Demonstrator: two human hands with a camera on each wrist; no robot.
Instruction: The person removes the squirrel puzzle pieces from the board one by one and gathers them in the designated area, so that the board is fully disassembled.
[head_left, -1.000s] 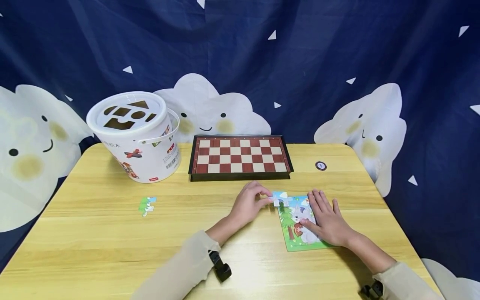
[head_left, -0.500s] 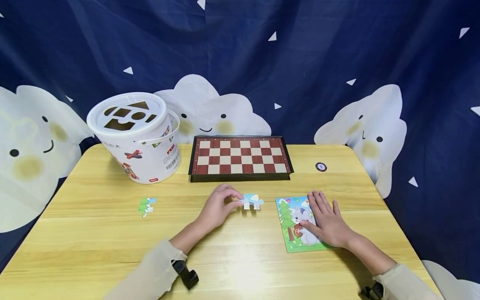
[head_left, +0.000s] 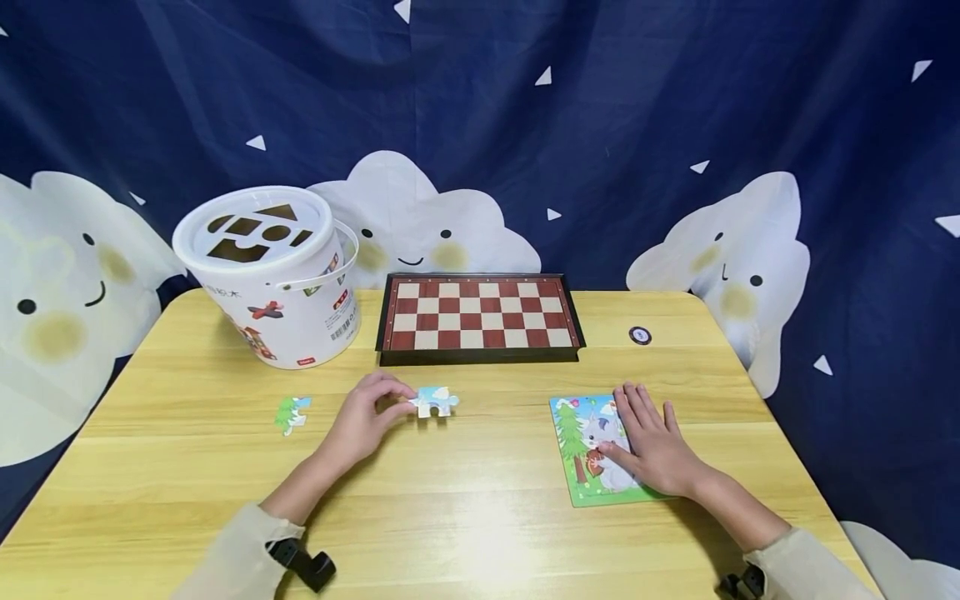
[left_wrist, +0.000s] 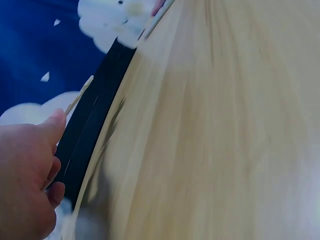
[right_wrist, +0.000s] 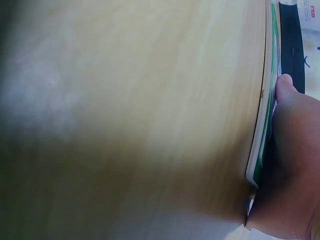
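Blue-white puzzle piece (head_left: pixel 435 402) pinched by left hand (head_left: pixel 365 421) fingertips only, probably thin hold; could slip. Right hand (head_left: pixel 651 442) flat, fingers straight, pressing puzzle board (head_left: pixel 572 454); lifting could shift it on tabletop (head_left: pixel 480 500).

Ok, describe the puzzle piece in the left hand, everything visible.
The puzzle piece is a small, flat, card-like jigsaw part, light blue and white with knobbed edges. The left hand pinches its left edge, at or just above the wooden table, in front of the chessboard.
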